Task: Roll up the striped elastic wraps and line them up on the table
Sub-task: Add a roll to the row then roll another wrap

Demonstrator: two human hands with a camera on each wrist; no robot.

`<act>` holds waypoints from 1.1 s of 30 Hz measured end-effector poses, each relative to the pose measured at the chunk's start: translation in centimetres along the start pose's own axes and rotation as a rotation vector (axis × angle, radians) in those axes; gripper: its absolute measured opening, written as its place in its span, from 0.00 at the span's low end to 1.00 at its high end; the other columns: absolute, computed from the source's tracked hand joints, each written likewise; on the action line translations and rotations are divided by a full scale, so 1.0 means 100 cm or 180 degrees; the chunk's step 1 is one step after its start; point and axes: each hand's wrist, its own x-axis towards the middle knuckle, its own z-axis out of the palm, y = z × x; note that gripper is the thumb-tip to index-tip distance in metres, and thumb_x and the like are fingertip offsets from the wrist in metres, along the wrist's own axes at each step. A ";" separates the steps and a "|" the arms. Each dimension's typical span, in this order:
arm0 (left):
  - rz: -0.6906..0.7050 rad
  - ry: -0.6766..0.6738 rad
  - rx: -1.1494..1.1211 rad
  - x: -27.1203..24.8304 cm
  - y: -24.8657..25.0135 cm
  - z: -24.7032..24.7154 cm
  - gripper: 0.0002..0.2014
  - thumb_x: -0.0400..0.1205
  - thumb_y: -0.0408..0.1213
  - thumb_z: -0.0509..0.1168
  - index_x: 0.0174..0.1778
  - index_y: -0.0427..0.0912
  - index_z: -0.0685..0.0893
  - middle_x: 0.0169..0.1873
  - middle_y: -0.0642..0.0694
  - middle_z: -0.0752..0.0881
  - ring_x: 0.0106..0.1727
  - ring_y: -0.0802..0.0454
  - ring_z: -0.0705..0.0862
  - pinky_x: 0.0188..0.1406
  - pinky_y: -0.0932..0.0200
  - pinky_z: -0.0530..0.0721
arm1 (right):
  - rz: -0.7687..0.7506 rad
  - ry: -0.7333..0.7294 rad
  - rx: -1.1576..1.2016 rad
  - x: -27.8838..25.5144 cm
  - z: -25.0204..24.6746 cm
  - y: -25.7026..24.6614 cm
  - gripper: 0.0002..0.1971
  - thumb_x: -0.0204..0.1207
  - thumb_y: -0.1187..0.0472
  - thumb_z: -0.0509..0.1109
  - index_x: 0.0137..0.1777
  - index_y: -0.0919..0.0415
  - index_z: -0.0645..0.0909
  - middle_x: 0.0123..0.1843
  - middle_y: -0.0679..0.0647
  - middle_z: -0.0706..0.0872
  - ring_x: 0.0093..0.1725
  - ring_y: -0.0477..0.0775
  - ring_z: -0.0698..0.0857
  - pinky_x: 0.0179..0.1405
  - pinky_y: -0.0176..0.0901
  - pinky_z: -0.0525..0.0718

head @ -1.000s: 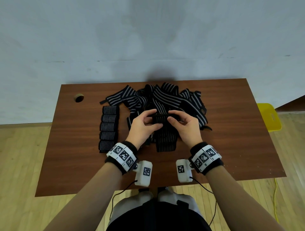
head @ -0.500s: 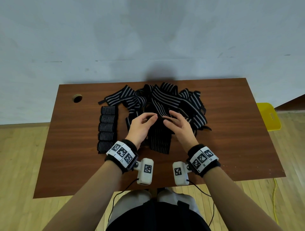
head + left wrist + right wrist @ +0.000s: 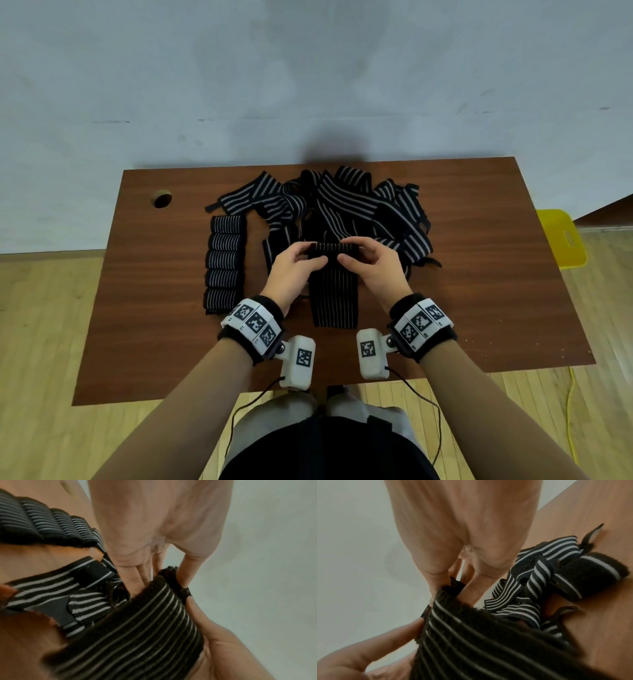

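Both hands hold one black wrap with thin white stripes (image 3: 334, 294) above the brown table (image 3: 479, 291). My left hand (image 3: 301, 263) pinches the left end of its rolled top part (image 3: 330, 249); my right hand (image 3: 363, 260) pinches the right end. The loose tail hangs down toward me onto the table. In the left wrist view the wrap (image 3: 137, 635) runs under my fingers (image 3: 137, 577); the right wrist view shows the wrap (image 3: 479, 642) under that hand's fingers (image 3: 471, 588). A column of several finished rolls (image 3: 224, 263) lies at the left.
A tangled pile of unrolled striped wraps (image 3: 346, 209) lies behind my hands toward the wall. A round cable hole (image 3: 162, 199) is in the table's far left corner. A yellow stool (image 3: 563, 240) stands off the right edge.
Half a second ago my fingers were spread over the wrap; now both hands pinch the ends of its rolled part again, with the tail hanging lower toward me.
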 end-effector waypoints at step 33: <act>-0.0398 -0.0124 -0.0451 0.006 -0.001 -0.001 0.14 0.87 0.48 0.69 0.61 0.42 0.91 0.58 0.39 0.92 0.60 0.42 0.91 0.58 0.43 0.89 | 0.0186 -0.0220 0.0267 -0.009 -0.002 0.011 0.18 0.77 0.72 0.78 0.66 0.59 0.88 0.57 0.59 0.93 0.59 0.54 0.92 0.59 0.47 0.91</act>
